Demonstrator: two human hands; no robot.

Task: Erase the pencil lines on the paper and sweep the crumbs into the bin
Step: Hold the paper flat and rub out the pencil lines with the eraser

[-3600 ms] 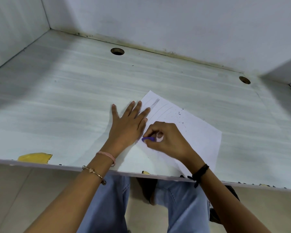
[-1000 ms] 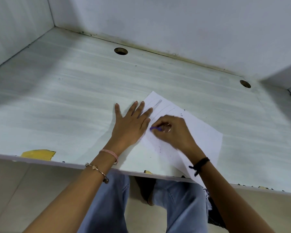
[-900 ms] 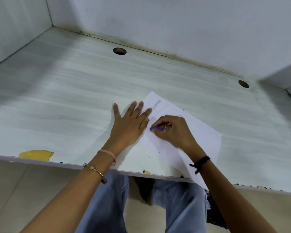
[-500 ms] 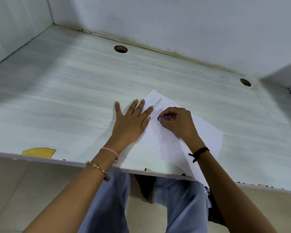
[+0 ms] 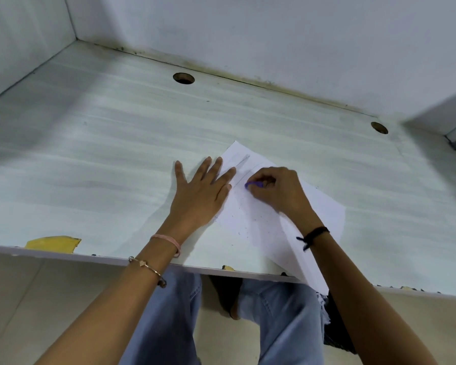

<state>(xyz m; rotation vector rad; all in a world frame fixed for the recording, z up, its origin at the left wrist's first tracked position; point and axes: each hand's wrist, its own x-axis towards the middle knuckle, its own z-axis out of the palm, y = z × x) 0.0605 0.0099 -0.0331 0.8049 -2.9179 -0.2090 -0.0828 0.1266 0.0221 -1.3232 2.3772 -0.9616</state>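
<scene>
A white sheet of paper (image 5: 324,209) lies slanted on the pale desk, its near corner hanging over the front edge. Faint pencil lines (image 5: 241,167) remain near its far corner. Dark eraser crumbs (image 5: 245,222) are scattered over the middle of the sheet. My left hand (image 5: 200,196) lies flat with spread fingers, pressing the sheet's left edge. My right hand (image 5: 277,191) pinches a small purple eraser (image 5: 253,184) against the paper just below the pencil lines. No bin is in view.
The desk (image 5: 103,154) is boxed in by white walls at the back and both sides. Two round cable holes (image 5: 183,78) (image 5: 379,127) sit near the back. A chipped yellow patch (image 5: 53,243) marks the front edge at the left. My knees are below the edge.
My right hand has worked the eraser up the sheet, from its middle toward the far corner. More crumbs lie behind it. My left hand has stayed flat in place.
</scene>
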